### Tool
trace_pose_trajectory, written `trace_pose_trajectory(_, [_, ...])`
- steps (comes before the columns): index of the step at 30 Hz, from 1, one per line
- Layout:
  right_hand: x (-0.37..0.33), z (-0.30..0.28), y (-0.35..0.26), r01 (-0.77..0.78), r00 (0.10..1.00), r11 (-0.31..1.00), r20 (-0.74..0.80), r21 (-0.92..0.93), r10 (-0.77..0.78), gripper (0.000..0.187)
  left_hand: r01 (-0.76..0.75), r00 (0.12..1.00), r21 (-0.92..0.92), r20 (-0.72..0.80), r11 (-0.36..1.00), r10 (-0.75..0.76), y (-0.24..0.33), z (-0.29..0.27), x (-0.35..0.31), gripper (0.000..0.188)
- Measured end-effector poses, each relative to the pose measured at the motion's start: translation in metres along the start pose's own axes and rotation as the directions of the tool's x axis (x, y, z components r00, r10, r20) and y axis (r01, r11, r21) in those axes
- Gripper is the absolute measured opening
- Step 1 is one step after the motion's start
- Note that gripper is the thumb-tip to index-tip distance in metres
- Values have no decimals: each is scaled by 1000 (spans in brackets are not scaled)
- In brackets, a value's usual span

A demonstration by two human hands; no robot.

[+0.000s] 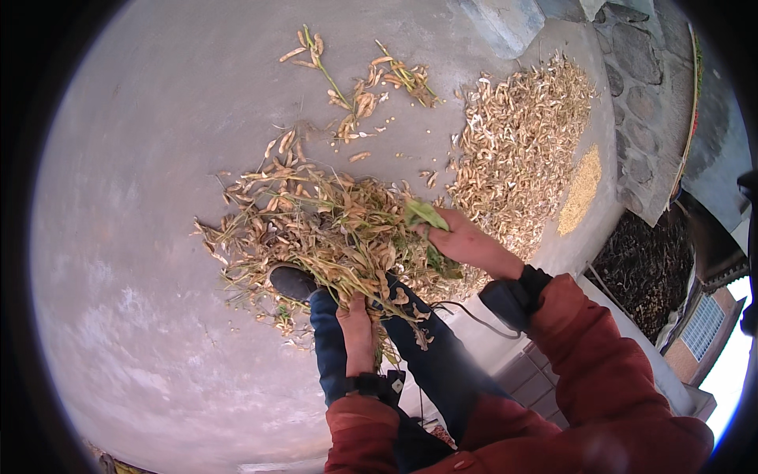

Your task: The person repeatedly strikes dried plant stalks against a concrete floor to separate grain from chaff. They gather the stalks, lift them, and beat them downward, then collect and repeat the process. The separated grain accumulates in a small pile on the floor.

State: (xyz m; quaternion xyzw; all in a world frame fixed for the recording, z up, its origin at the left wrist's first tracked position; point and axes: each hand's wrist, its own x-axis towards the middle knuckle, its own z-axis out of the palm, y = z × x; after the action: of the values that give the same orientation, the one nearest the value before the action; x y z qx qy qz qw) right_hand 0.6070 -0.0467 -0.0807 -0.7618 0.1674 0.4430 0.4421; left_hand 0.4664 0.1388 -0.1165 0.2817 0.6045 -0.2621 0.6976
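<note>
A heap of dried bean plants (292,225) with brown pods lies on the concrete in front of me and around my shoe (292,281). My left hand (357,322), low in the picture over my legs, is closed round the stems of a bunch of bean stalks (359,276), which spreads up and to the right. To its upper right, my right hand (459,238) is closed on a green leaf (426,213) at the right edge of the heap. Part of the fingers of both hands is hidden by stalks and leaves.
Right of the heap is a wide spread of loose pods (513,142), with a strip of pale yellow beans (582,189) beside it. Several loose stalks (324,67) lie farther off. A stone wall (638,103) and a dark heap (643,272) border the right side. A cable (489,322) hangs near my right wrist.
</note>
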Motion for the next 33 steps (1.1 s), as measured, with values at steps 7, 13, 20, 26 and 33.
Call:
trace_pose_trajectory(7, [95,99,-21,306,952,829,162,-468,-260,25,-42,999,-37,8,998,42,-7,-5,-3,14])
trace_pose_trajectory(13, [109,96,-18,152,983,700,180,-698,-35,25,-6,1000,45,-30,999,7,-13,-9,0,17])
trace_pose_trajectory(20, [87,-7,-23,-158,962,893,-137,421,235,25,52,994,85,-100,995,-44,-9,-8,-2,19])
trace_pose_trajectory(26, [61,-43,-23,3,952,680,-210,733,221,21,35,996,137,-91,990,-23,-12,-17,3,24])
trace_pose_trajectory(33, [65,-18,-12,-71,988,644,-33,762,148,17,50,994,133,-100,990,-37,-17,-25,8,27])
